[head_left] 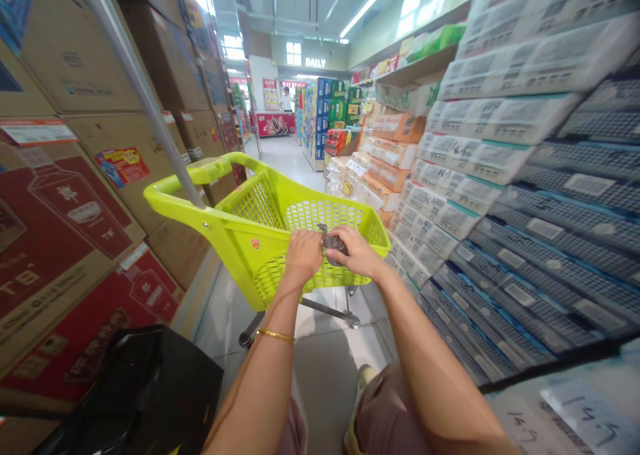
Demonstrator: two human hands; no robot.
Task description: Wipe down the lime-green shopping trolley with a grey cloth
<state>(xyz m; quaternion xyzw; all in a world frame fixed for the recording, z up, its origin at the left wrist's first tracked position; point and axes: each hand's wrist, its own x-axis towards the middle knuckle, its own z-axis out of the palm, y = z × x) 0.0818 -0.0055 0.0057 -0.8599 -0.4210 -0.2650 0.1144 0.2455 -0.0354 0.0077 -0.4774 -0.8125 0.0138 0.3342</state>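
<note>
Right hand [354,251]: thumb and fingers pinching a dark grey item [334,243], cloth-like but too blurred to confirm, at the near rim of the lime-green cart [235,236]. Left hand [303,251] right beside it, fingers curled over the same rim. Looks mid-job at that spot; can't tell how much is done or left. Both forearms reach forward and converge, knuckles up. Stacked cartons [55,221] left, wrapped packs [480,118] right.

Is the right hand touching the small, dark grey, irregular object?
Touching. The head view shows the right hand with its thumb lying across the small, dark grey, irregular object.
</note>
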